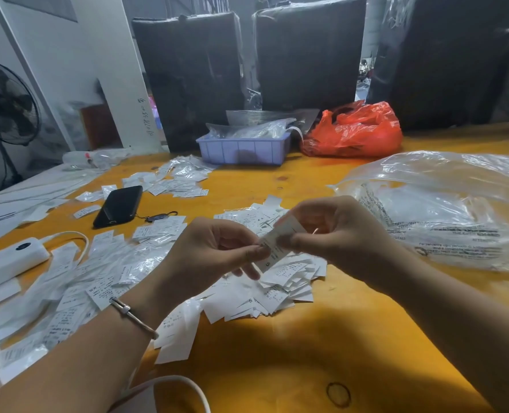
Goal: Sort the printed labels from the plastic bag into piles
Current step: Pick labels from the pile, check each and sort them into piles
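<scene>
Both hands meet above the middle of the yellow table [277, 353]. My left hand [214, 248] and my right hand [336, 231] pinch a small stack of white printed labels [280, 236] between fingertips, just above a loose pile of labels [277, 287]. More label piles lie to the left [77, 281], behind the hands [247, 216] and further back [175, 180]. A large clear plastic bag [443, 210] with printed text lies to the right of my right hand.
A black phone [119, 205] and a white power bank [6, 262] with a cable lie at the left. A lilac tray [244, 150] of clear bags and a red plastic bag [357, 129] stand at the back. Wrapped dark bundles [306, 52] rise behind the table.
</scene>
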Tool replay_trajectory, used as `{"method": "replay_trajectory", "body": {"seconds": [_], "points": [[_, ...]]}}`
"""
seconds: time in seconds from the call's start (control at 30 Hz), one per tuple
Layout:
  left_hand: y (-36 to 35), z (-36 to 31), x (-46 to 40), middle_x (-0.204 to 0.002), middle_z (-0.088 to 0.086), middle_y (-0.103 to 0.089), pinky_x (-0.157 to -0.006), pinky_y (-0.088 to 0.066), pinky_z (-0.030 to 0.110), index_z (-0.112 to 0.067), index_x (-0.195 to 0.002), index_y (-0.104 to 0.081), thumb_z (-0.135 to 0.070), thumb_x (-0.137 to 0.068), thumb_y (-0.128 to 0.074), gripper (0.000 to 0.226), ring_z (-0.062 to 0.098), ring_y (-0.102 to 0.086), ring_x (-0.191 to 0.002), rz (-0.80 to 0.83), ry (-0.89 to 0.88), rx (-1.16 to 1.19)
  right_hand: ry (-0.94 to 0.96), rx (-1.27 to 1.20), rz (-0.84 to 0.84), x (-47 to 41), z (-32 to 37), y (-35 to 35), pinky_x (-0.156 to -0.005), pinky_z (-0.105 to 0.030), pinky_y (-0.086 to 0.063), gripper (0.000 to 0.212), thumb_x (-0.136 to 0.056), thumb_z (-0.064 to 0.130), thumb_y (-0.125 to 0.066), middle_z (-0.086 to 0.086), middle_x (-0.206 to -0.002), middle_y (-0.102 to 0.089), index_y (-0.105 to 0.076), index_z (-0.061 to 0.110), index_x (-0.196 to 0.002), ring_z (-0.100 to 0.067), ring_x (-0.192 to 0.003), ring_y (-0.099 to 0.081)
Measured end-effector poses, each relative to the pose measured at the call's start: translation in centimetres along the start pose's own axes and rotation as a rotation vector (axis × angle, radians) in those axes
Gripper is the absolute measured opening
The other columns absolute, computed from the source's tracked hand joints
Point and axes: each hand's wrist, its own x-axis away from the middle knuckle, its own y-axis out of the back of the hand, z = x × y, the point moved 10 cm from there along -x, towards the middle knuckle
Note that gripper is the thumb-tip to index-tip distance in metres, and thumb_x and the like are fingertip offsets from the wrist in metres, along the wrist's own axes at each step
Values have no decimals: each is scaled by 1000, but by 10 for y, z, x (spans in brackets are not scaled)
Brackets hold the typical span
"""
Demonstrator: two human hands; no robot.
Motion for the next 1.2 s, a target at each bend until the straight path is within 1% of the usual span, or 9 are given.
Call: {"method": "replay_trajectory", "body": {"seconds": [0.13,0.37,0.5,0.57,0.7,0.8,1.0,1.07,1.2], "points": [[6,2,1,-78,3,-76,-54,-55,23,-17,-81,-78,-37,-72,-72,22,22,-73,-64,-47,21,45,9,-55,-156,-1,2,25,-63,-30,-54,5,-80,3,-71,-9,-76,-72,-73,7,-79,-18,-66,-63],[7,4,0,-78,6,-76,-56,-55,21,-11,-82,-78,-25,-71,-75,18,22,-73,-68,-67,30,122,42,22,-151,3,2,4,-60,-30,-58,14,-75,-5,-73,-2,-68,-73,-76,8,-78,-15,-61,-67],[5,6,0,-80,9,-77,-61,-56,22,-4,-87,-77,-21,-73,-75,22,26,-74,-68,-53,34,98,36,129,-87,4,-3,-13,-51,-11,-42,13,-76,2,-75,9,-64,-70,-78,14,-79,0,-54,-59],[8,9,0,-79,9,-76,-59,-55,21,-6,-86,-77,-24,-72,-75,23,26,-73,-67,-75,48,100,29,130,-112,3,-5,-9,-51,-9,-39,11,-78,6,-76,11,-65,-69,-78,15,-83,1,-52,-56],[12,9,-1,-81,7,-77,-59,-56,23,-13,-92,-73,-26,-72,-75,24,25,-74,-67,-114,49,118,-3,3,-100,3,-9,-2,-58,-23,-49,21,-76,12,-79,0,-76,-72,-73,14,-96,-12,-63,-62],[12,7,0,-84,4,-77,-58,-57,25,-21,-98,-69,-27,-78,-70,21,26,-74,-66,-101,43,104,-16,20,-40,3,-8,-8,-60,-23,-51,28,-74,15,-80,-2,-78,-73,-71,13,-100,-17,-65,-64],[33,9,0,-86,5,-77,-61,-59,27,-12,-94,-65,-20,-84,-63,13,27,-74,-71,-167,86,98,20,415,-318,1,-9,46,-67,-44,-55,8,-81,14,-73,-2,-71,-71,-74,11,-88,-21,-65,-66],[45,15,1,-86,1,-76,-62,-58,25,-13,-94,-65,-12,-90,-62,5,23,-74,-75,-225,127,63,-20,522,-358,0,-20,57,-68,-46,-55,6,-81,11,-70,-3,-71,-70,-74,9,-84,-22,-67,-66],[78,34,6,-81,-2,-73,-67,-49,27,-21,-84,-73,-12,-89,-68,12,17,-65,-80,-398,281,-37,-189,666,-373,1,-49,75,-71,-44,-55,9,-82,12,-65,-2,-74,-69,-73,14,-79,-22,-74,-64]]}}
